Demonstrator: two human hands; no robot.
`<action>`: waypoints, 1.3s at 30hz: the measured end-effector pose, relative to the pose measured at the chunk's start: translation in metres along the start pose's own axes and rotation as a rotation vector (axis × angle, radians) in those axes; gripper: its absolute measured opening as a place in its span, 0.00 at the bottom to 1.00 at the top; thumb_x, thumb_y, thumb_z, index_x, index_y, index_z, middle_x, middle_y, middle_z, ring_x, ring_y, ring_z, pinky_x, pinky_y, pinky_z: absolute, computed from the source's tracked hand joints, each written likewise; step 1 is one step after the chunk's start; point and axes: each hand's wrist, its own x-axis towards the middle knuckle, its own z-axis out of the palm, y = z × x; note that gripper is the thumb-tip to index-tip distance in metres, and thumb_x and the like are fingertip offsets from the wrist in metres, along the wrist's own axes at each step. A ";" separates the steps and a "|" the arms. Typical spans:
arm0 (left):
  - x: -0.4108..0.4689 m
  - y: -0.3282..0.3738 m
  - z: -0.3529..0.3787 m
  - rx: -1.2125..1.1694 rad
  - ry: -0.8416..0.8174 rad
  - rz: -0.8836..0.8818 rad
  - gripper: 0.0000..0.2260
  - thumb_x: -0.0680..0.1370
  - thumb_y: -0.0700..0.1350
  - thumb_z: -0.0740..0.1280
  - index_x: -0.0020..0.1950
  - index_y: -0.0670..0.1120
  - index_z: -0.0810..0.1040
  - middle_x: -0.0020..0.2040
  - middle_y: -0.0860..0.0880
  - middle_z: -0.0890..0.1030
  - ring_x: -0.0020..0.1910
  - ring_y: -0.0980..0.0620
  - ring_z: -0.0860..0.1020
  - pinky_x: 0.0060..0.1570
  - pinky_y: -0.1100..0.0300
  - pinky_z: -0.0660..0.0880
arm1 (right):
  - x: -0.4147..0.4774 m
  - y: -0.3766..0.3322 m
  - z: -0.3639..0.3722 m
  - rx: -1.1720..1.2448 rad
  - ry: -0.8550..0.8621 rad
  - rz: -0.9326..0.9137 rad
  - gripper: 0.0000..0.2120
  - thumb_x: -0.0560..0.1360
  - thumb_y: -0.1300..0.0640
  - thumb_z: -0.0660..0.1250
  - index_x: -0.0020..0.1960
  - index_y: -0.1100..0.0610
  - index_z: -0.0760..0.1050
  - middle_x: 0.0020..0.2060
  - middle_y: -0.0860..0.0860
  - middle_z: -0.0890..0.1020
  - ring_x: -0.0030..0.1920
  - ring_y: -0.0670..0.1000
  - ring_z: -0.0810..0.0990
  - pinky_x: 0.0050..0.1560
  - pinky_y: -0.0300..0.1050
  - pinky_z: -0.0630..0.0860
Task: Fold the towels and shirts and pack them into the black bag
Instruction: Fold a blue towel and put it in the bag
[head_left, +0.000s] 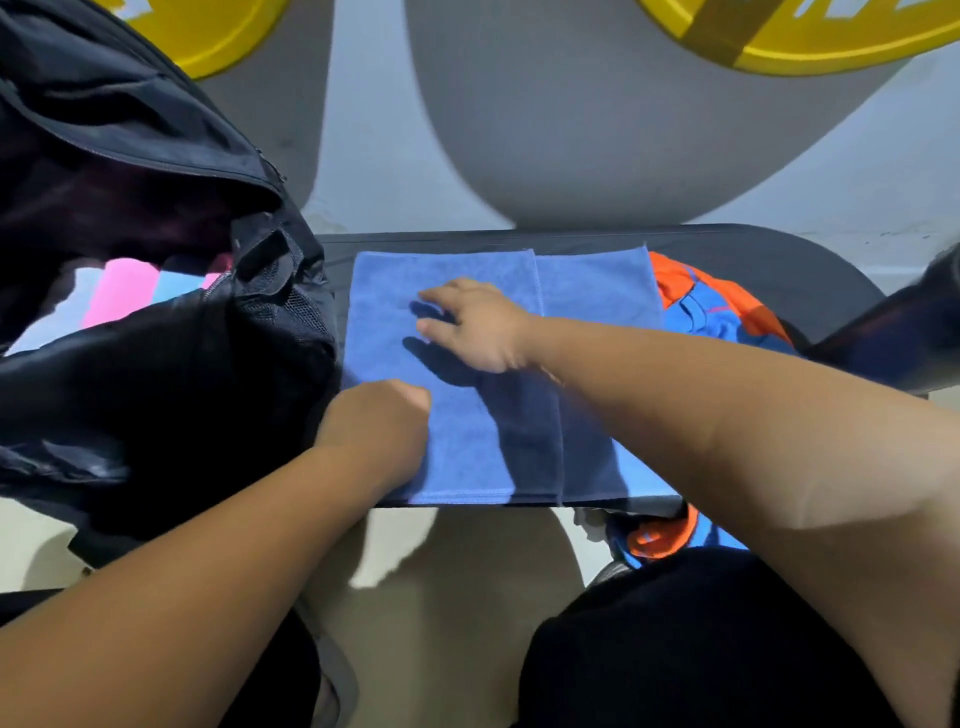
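Starting far left with the black bag (156, 374), unzipped and gaping, slumped right up against the left edge of the blue towel (384, 291); inside, folded cloths (127, 291) in white, pink and pale blue, packed side by side. Moving on to the left hand (376, 421), knuckles up and fingers curled under at the towel's near left edge, touching the cloth, though impossible to tell whether pinching it or merely clenched on top. Then the towel itself, spread flat across the middle of the dark table (769, 260), folded over once, with a stitched hem running front to back right of centre and a lower layer peeking out beyond it. On to the right hand (478, 327), reaching in across the towel, fingers straight and spread, palm down, pressing the upper layer flat. Further right, an orange-and-blue shirt (722, 312), crumpled, touching the towel's right edge and spilling off the near side of the table
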 end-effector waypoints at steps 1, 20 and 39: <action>0.002 0.010 0.000 -0.107 0.029 0.027 0.02 0.79 0.46 0.62 0.51 0.50 0.73 0.53 0.47 0.79 0.53 0.44 0.78 0.44 0.56 0.69 | -0.005 0.014 -0.007 0.013 0.058 0.029 0.24 0.82 0.44 0.58 0.75 0.52 0.67 0.69 0.56 0.70 0.72 0.59 0.65 0.73 0.51 0.61; 0.000 0.088 0.037 -0.659 0.031 0.255 0.25 0.64 0.54 0.79 0.56 0.53 0.74 0.50 0.56 0.70 0.51 0.53 0.74 0.43 0.61 0.67 | -0.046 0.093 -0.038 -0.200 0.064 0.211 0.22 0.79 0.45 0.61 0.73 0.40 0.67 0.74 0.40 0.65 0.74 0.55 0.58 0.67 0.57 0.56; -0.007 0.073 0.031 -0.937 0.021 0.220 0.08 0.75 0.43 0.73 0.38 0.53 0.80 0.39 0.55 0.76 0.38 0.56 0.74 0.37 0.70 0.66 | -0.021 0.079 -0.023 -0.260 0.044 0.220 0.28 0.77 0.42 0.62 0.76 0.48 0.64 0.79 0.41 0.55 0.79 0.54 0.49 0.70 0.61 0.53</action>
